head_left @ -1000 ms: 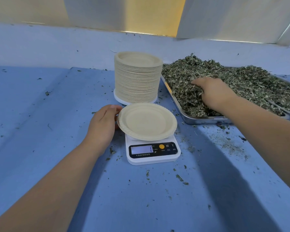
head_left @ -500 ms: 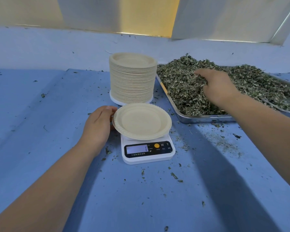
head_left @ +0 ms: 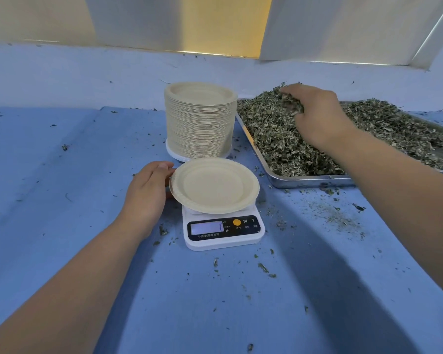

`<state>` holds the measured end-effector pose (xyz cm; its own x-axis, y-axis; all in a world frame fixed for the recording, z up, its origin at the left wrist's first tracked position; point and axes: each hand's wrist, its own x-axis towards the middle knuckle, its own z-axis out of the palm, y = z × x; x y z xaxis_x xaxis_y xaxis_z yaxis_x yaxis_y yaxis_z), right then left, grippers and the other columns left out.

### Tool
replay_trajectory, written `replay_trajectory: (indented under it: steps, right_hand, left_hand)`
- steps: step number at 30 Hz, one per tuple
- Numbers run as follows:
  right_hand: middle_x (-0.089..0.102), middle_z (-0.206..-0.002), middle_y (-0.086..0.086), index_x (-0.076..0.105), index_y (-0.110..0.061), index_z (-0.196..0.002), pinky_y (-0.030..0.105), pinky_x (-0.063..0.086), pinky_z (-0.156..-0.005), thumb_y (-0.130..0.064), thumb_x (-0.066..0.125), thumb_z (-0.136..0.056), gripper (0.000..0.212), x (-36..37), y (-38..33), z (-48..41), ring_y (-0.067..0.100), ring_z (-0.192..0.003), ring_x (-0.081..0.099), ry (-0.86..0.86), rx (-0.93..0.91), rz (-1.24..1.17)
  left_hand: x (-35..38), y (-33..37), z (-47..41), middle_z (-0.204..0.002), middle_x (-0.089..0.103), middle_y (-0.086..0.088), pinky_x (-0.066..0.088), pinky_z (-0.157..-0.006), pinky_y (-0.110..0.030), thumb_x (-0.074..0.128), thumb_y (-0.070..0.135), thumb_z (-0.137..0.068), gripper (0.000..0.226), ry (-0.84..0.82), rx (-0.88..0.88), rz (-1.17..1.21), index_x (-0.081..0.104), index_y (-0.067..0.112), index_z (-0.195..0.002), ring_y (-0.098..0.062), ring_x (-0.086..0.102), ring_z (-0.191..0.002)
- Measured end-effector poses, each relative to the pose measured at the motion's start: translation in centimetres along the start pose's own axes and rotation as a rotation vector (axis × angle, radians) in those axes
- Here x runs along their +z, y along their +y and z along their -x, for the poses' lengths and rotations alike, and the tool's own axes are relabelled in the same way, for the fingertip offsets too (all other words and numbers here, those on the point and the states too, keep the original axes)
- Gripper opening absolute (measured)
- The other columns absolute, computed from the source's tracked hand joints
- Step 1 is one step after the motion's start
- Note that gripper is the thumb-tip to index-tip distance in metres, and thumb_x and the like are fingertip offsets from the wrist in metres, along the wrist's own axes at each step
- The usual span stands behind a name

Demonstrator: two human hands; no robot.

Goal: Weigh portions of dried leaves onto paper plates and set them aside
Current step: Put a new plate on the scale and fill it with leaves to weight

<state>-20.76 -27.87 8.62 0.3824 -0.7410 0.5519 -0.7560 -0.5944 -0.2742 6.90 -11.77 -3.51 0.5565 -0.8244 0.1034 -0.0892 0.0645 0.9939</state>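
The left hand (head_left: 149, 190) pinches the left rim of an empty paper plate (head_left: 215, 185), thumb on top and fingers tucked beneath. I take that as steadying it, since the plate overhangs the small white scale (head_left: 223, 231) on every side and could tip or slide. The scale stands about midway across the blue tabletop (head_left: 62, 175), its display facing the near edge so it can be read while filling.

The right hand (head_left: 315, 113) is clenched round a tuft of dried leaves (head_left: 271, 134), raised just above the heap in the metal tray (head_left: 304, 178), which lies toward the tabletop's right edge. Bits poke out between the fingers.

The plate lies well apart from that handful, nearer and to the left of it. A tall stack of plates (head_left: 200, 123) stands just behind the scale, toward the far edge and within easy reach of the left hand. Crumbs of leaf litter the tabletop around the scale and the tray.
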Motion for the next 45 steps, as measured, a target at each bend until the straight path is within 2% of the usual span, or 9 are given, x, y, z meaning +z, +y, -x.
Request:
replay_trajectory:
  steps: [5, 9, 15, 25, 29, 34, 39, 42, 45]
  right_hand:
    - [0.058, -0.141, 0.007, 0.054, -0.019, -0.144, 0.025, 0.036, -0.114, 0.018, 0.045, -0.081, 0.073, 1.6, -4.8, 1.7, 0.021, -0.130, 0.053, -0.035, -0.109, -0.127]
    - [0.057, -0.143, 0.006, 0.056, -0.016, -0.143, 0.001, 0.025, -0.105, 0.020, 0.045, -0.077, 0.076, 3.8, -8.4, 4.2, 0.008, -0.127, 0.047, -0.131, -0.214, -0.217]
    - [0.056, -0.145, -0.001, 0.055, -0.021, -0.143, 0.036, 0.039, -0.110, 0.011, 0.051, -0.080, 0.071, 7.0, -11.0, 5.7, 0.022, -0.134, 0.049, -0.452, -0.339, -0.108]
    - [0.059, -0.135, -0.014, 0.055, -0.039, -0.139, 0.029, 0.046, -0.102, -0.035, 0.085, -0.079, 0.067, 2.3, -13.2, 1.6, 0.005, -0.121, 0.057, -0.807, -0.344, 0.080]
    - [0.064, -0.128, -0.016, 0.061, -0.035, -0.133, 0.023, 0.052, -0.098, -0.033, 0.085, -0.080, 0.059, 0.4, -12.4, 1.5, -0.002, -0.115, 0.061, -0.743, -0.304, -0.068]
    - [0.072, -0.113, -0.012, 0.069, -0.022, -0.123, 0.017, 0.052, -0.096, -0.018, 0.077, -0.089, 0.035, 1.6, -8.8, 3.1, -0.003, -0.103, 0.067, -0.370, -0.123, -0.405]
    - [0.071, -0.118, 0.002, 0.065, -0.019, -0.129, 0.038, 0.051, -0.101, -0.030, 0.061, -0.098, 0.034, 4.5, -3.2, 5.2, 0.020, -0.109, 0.066, -0.106, 0.084, -0.155]
    - [0.070, -0.097, 0.010, 0.060, -0.020, -0.127, 0.040, 0.054, -0.072, -0.045, 0.048, -0.102, 0.037, 6.3, -0.4, 6.8, 0.031, -0.082, 0.064, -0.202, 0.169, 0.074]
    - [0.061, -0.074, 0.005, 0.059, -0.019, -0.091, 0.030, 0.037, -0.054, -0.055, 0.029, -0.104, 0.049, 7.8, 0.8, 7.5, 0.024, -0.063, 0.053, -0.226, 0.140, 0.234]
  left_hand:
    - [0.0, 0.1, 0.1, -0.103, 0.071, 0.010, 0.049, -0.059, -0.008, 0.046, 0.025, -0.104, 0.024, 0.005, 0.001, 0.004, 0.069, 0.029, -0.103, -0.009, 0.068, -0.099]
    - [0.0, 0.1, 0.0, -0.102, 0.070, 0.009, 0.051, -0.062, -0.012, 0.047, 0.025, -0.103, 0.023, -0.005, 0.006, 0.005, 0.070, 0.028, -0.102, -0.008, 0.067, -0.098]
    - [0.1, 0.0, -0.1, -0.102, 0.070, 0.006, 0.051, -0.062, -0.013, 0.044, 0.026, -0.104, 0.026, -0.004, 0.025, -0.019, 0.070, 0.025, -0.100, -0.007, 0.066, -0.092]
    - [0.1, 0.0, -0.2, -0.111, 0.069, 0.006, 0.056, -0.084, -0.028, 0.043, 0.028, -0.105, 0.028, 0.006, 0.025, -0.047, 0.070, 0.024, -0.108, -0.011, 0.065, -0.105]
    - [0.0, 0.1, 0.0, -0.111, 0.070, 0.004, 0.058, -0.086, -0.031, 0.044, 0.027, -0.105, 0.027, 0.003, 0.008, -0.038, 0.070, 0.023, -0.108, -0.013, 0.066, -0.105]
    - [0.0, 0.2, 0.2, -0.110, 0.069, 0.004, 0.054, -0.074, -0.020, 0.042, 0.029, -0.105, 0.028, -0.017, 0.021, -0.053, 0.070, 0.025, -0.102, -0.013, 0.065, -0.106]
    - [0.1, 0.3, 0.1, -0.110, 0.070, 0.002, 0.049, -0.067, -0.016, 0.042, 0.027, -0.105, 0.028, -0.013, 0.026, -0.061, 0.070, 0.024, -0.102, -0.014, 0.065, -0.103]
    - [0.2, 0.2, 0.0, -0.110, 0.070, 0.002, 0.049, -0.061, -0.011, 0.042, 0.025, -0.105, 0.028, -0.010, 0.026, -0.056, 0.070, 0.023, -0.102, -0.013, 0.065, -0.101]
    - [0.2, 0.0, -0.1, -0.106, 0.070, 0.002, 0.048, -0.058, -0.011, 0.043, 0.024, -0.105, 0.028, 0.005, 0.041, -0.071, 0.070, 0.023, -0.100, -0.011, 0.064, -0.094]
